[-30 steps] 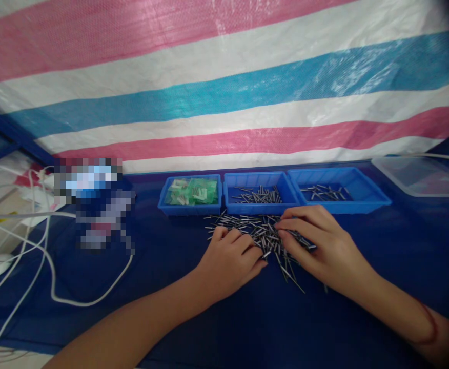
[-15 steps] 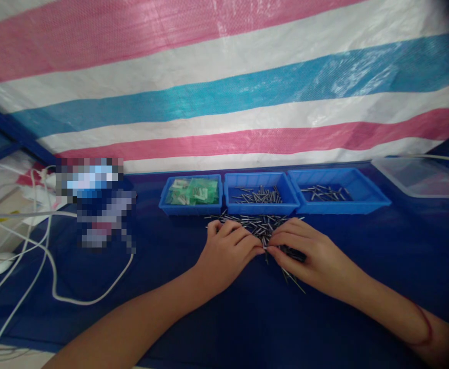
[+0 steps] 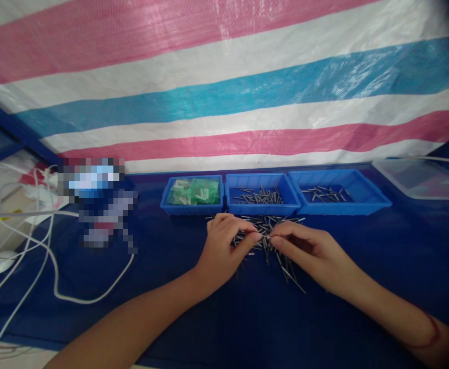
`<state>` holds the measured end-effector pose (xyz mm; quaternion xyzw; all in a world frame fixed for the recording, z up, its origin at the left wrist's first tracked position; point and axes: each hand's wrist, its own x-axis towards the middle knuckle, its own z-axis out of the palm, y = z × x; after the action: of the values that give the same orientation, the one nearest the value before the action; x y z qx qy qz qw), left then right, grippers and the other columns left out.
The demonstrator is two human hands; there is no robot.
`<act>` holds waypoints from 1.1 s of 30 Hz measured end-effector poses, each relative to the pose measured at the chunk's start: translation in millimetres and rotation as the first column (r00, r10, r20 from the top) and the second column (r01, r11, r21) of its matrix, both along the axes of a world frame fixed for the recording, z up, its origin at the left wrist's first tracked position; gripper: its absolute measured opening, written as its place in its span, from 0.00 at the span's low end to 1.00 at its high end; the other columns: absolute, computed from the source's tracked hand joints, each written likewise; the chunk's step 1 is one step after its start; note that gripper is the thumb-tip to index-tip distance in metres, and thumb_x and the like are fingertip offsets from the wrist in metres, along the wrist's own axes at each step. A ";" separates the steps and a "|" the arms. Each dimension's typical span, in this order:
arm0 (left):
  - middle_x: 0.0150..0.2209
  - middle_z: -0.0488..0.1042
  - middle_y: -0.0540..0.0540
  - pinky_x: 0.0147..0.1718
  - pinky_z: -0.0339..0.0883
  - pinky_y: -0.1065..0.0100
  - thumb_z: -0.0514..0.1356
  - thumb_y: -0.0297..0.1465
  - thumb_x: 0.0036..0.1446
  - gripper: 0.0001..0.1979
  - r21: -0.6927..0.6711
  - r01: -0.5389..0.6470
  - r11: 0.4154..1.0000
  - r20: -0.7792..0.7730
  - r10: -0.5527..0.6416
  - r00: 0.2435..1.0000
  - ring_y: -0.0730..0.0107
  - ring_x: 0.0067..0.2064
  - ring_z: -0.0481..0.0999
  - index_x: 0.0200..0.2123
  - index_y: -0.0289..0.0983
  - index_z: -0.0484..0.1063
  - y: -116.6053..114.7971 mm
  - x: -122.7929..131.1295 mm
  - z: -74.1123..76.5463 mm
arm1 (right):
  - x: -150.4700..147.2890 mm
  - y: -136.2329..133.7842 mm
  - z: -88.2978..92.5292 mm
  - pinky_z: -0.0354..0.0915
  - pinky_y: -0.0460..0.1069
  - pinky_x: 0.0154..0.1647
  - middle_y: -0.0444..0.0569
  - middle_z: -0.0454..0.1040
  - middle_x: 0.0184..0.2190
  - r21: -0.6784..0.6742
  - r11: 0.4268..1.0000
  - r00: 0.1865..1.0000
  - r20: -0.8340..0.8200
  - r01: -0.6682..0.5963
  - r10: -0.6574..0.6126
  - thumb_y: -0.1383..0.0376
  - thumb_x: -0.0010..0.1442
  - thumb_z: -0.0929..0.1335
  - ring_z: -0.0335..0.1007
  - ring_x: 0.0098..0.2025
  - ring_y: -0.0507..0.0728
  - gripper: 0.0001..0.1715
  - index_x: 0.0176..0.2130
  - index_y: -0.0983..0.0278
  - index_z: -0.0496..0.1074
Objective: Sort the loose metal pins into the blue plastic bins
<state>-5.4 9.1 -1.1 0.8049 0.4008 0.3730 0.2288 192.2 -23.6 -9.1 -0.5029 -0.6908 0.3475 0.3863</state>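
Observation:
My left hand (image 3: 222,248) and my right hand (image 3: 317,251) meet with their fingertips close together over a loose pile of thin metal rods (image 3: 272,225). Thumb and forefinger of each hand pinch a short, shiny metal rod (image 3: 265,236) between them; its exact kind is too small to make out. The pile spreads under and around the fingers, dark and silver pieces lying crosswise, a few sticking out toward me. Behind it stand the blue middle bin (image 3: 263,209) and the blue right bin (image 3: 343,207), both holding similar rods.
A smaller blue bin (image 3: 191,209) on the left holds green packets (image 3: 203,190). White cables (image 3: 89,301) run over the dark blue table (image 3: 247,328) at left, near blurred items. A translucent lid (image 3: 420,179) lies at far right. A striped sheet (image 3: 224,102) hangs behind.
Both hands have lifted slightly from the pile, still joined at the fingertips. My left hand's fingers have drawn in, uncovering more rods beneath. The bins have not moved.

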 end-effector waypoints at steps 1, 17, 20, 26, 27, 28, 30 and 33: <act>0.34 0.77 0.48 0.44 0.60 0.62 0.60 0.34 0.59 0.06 -0.021 0.013 1.000 0.043 -0.012 0.999 0.64 0.41 0.71 0.33 0.38 0.73 0.4 0.4 0.1 | -1.2 -0.6 -0.2 0.68 0.48 0.34 0.48 0.75 0.33 -0.012 1.000 1.000 -0.002 -0.022 0.022 0.57 0.63 0.64 0.71 0.36 0.55 0.12 0.36 0.61 0.72; 0.36 0.77 0.46 0.45 0.63 0.62 0.58 0.32 0.61 0.06 0.070 0.159 0.985 0.089 -0.165 0.982 0.65 0.42 0.72 0.37 0.38 0.74 2.8 2.5 -5.6 | 2.5 -1.3 3.6 0.65 0.47 0.32 0.46 0.72 0.31 0.170 0.985 0.998 0.054 0.014 -0.024 0.63 0.60 0.66 0.68 0.31 0.53 0.04 0.34 0.61 0.69; 0.38 0.77 0.45 0.45 0.62 0.62 0.58 0.32 0.61 0.06 0.087 0.147 0.985 0.019 -0.149 0.989 0.64 0.43 0.72 0.40 0.37 0.72 2.7 -0.7 -7.4 | 12.1 1.8 10.0 0.66 0.50 0.36 0.47 0.73 0.33 0.302 0.953 0.996 0.091 -0.012 -0.016 0.64 0.59 0.67 0.70 0.35 0.55 0.02 0.35 0.60 0.69; 0.40 0.77 0.46 0.45 0.60 0.62 0.58 0.32 0.61 0.09 0.228 0.234 0.945 -0.146 -0.204 0.968 0.64 0.44 0.70 0.43 0.37 0.71 3.1 -5.7 -7.3 | 57.2 25.7 21.9 0.62 0.56 0.38 0.51 0.73 0.33 0.541 0.775 0.836 0.218 0.326 -0.504 0.59 0.61 0.65 0.68 0.35 0.62 0.06 0.35 0.58 0.69; 0.40 0.77 0.46 0.45 0.60 0.62 0.58 0.32 0.61 0.08 0.246 0.255 0.935 -0.170 -0.217 0.961 0.64 0.44 0.70 0.43 0.37 0.71 3.2 -5.8 -7.8 | 64.5 31.1 19.9 0.61 0.57 0.38 0.52 0.73 0.33 0.542 0.755 0.783 0.256 0.369 -0.566 0.58 0.62 0.64 0.68 0.35 0.63 0.08 0.35 0.58 0.69; 0.40 0.77 0.47 0.45 0.60 0.62 0.57 0.32 0.61 0.07 0.257 0.272 0.927 -0.191 -0.228 0.955 0.65 0.45 0.70 0.42 0.38 0.72 3.4 -5.7 -8.6 | 70.7 36.3 17.0 0.61 0.58 0.38 0.53 0.73 0.33 0.541 0.746 0.738 0.302 0.388 -0.603 0.57 0.62 0.62 0.67 0.35 0.64 0.11 0.34 0.58 0.69; 0.40 0.77 0.48 0.45 0.59 0.63 0.57 0.31 0.61 0.06 0.258 0.297 0.919 -0.222 -0.242 0.944 0.66 0.44 0.69 0.40 0.39 0.73 3.9 -5.5 -10.4 | 78.8 44.6 10.7 0.61 0.59 0.39 0.55 0.74 0.33 0.544 0.754 0.678 0.398 0.368 -0.618 0.56 0.63 0.61 0.68 0.35 0.66 0.13 0.34 0.60 0.70; 0.39 0.77 0.48 0.44 0.59 0.63 0.56 0.31 0.62 0.07 0.227 0.321 0.920 -0.259 -0.261 0.930 0.66 0.43 0.69 0.39 0.40 0.74 4.3 -5.9 -12.6 | 80.4 47.0 8.9 0.62 0.59 0.41 0.56 0.76 0.34 0.582 0.741 0.627 0.450 0.335 -0.636 0.56 0.62 0.62 0.70 0.37 0.66 0.14 0.34 0.62 0.71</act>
<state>-11.3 13.4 -13.6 0.9158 0.2456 0.2918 0.1257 272.7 23.4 -0.2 -0.6577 -0.6698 -0.1279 0.3202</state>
